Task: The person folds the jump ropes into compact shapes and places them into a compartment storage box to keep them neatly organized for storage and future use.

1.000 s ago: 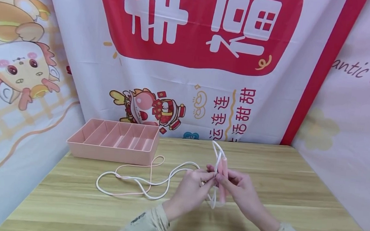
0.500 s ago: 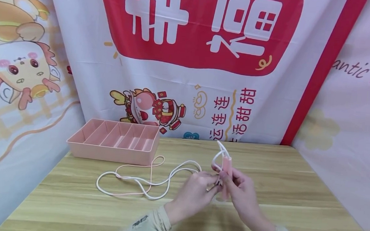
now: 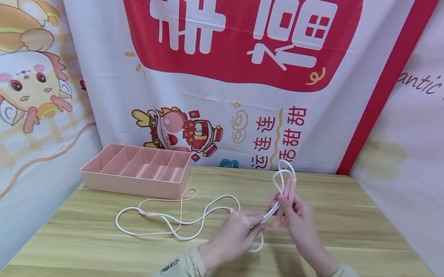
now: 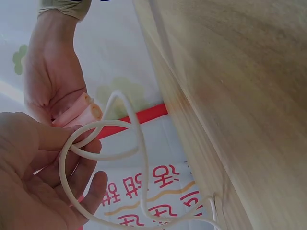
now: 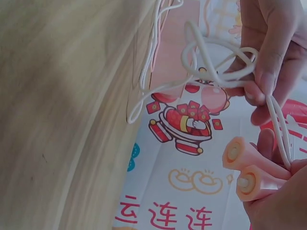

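My right hand (image 3: 301,219) grips the two pink handles (image 3: 291,190) of a jump rope side by side, raised over the table. White cord loops up from the tops of the handles and runs down under the right thumb. To the left, my left hand (image 3: 235,231) pinches the doubled white cord (image 5: 282,132) between thumb and fingers. Below the left hand, a loop of the cord (image 4: 64,167) hangs down in front of its fingers. The rest of the rope (image 3: 184,237) lies in loose curves on the table, partly white and partly thin pink cord.
A pink box (image 3: 133,186) with several compartments stands at the back left of the wooden table (image 3: 354,233), its front close to the loose rope. A printed cloth (image 3: 225,91) hangs behind the table, with more cloth on both sides.
My right hand has moved right with the handles, away from the left hand. The doubled cord now stretches between the two hands, and a loop shows below the left one.
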`<state>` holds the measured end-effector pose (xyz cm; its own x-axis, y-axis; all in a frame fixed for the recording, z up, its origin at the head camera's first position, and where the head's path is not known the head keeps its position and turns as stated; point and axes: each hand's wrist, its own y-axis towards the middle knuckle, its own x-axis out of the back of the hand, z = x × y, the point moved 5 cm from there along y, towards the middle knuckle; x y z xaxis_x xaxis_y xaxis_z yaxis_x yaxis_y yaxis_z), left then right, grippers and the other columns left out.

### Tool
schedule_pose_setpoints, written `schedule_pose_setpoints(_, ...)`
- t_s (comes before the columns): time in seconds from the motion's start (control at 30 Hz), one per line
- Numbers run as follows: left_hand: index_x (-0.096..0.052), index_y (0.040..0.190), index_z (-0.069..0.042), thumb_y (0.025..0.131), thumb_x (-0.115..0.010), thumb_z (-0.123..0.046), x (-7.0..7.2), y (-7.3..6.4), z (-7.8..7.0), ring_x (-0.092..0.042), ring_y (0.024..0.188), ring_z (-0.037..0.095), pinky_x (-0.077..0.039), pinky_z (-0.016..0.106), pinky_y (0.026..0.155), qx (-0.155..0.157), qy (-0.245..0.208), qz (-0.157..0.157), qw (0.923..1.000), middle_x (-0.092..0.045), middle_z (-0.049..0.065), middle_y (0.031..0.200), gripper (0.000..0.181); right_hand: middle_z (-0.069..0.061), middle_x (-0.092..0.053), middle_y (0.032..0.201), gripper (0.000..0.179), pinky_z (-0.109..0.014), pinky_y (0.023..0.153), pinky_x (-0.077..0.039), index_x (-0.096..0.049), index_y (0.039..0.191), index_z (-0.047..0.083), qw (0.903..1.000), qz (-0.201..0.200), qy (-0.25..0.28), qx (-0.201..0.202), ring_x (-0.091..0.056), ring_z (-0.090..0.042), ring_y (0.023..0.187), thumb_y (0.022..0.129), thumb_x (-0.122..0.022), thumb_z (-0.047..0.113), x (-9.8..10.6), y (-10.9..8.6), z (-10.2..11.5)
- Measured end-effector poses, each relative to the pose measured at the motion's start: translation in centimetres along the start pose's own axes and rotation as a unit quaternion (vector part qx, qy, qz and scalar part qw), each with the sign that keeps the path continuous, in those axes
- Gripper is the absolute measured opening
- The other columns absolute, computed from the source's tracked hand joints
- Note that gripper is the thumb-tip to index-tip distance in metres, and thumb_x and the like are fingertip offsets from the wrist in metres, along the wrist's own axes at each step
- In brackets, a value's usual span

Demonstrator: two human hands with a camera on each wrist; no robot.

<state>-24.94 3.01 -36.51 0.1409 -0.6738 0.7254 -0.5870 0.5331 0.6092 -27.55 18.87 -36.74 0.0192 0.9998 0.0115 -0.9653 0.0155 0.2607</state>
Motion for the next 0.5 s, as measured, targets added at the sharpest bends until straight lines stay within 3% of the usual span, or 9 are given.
schedule_pose_setpoints(0.1,-0.075,0.105,-0.008,0.09,-0.071,-0.008,0.0,0.0,0.1,-0.056,0.074,0.001,-0.045,0.014,0.063,0.008,-0.003,0.007,0.9999,-0.067,-0.007,0.082,0.015,-0.019,-0.068,0.095,0.033,-0.03,0.071,-0.057,-0.059,0.108,-0.008,0.9997,-0.009,-0.019,0.014,-0.068,-0.021,0.081,0.103,-0.054,0.024,0.6,0.3,0.3)
schedule_pose_setpoints(0.27,-0.074,0.09,-0.013,0.091,-0.069,-0.005,-0.3,0.1,0.3,-0.056,0.074,-0.001,-0.045,0.014,0.063,0.014,-0.013,0.032,0.9993,-0.065,-0.01,0.08,0.009,-0.017,-0.066,0.091,0.032,-0.024,0.057,-0.051,-0.058,0.107,-0.005,0.9991,-0.022,-0.023,0.027,-0.062,-0.015,0.069,0.104,-0.051,0.026,1.4,0.7,0.8)
schedule_pose_setpoints(0.4,-0.075,0.094,-0.011,0.091,-0.065,0.001,-0.7,0.2,0.8,-0.059,0.078,-0.004,-0.048,0.013,0.07,0.025,-0.049,0.062,0.9966,-0.067,-0.011,0.081,0.016,-0.013,-0.065,0.09,0.033,-0.023,0.054,-0.047,-0.057,0.107,-0.003,0.9988,-0.019,-0.036,0.026,-0.059,-0.015,0.069,0.104,-0.049,0.029,1.7,0.9,0.9)
schedule_pose_setpoints(0.5,-0.073,0.093,-0.008,0.095,-0.061,0.0,-0.9,0.2,1.3,-0.055,0.07,-0.004,-0.046,0.012,0.065,0.039,-0.088,0.084,0.9918,-0.063,-0.011,0.075,0.015,-0.014,-0.065,0.091,0.034,-0.025,0.057,-0.05,-0.057,0.107,-0.005,0.9983,0.005,-0.051,0.028,-0.061,-0.019,0.07,0.105,-0.048,0.028,1.7,1.0,0.9)
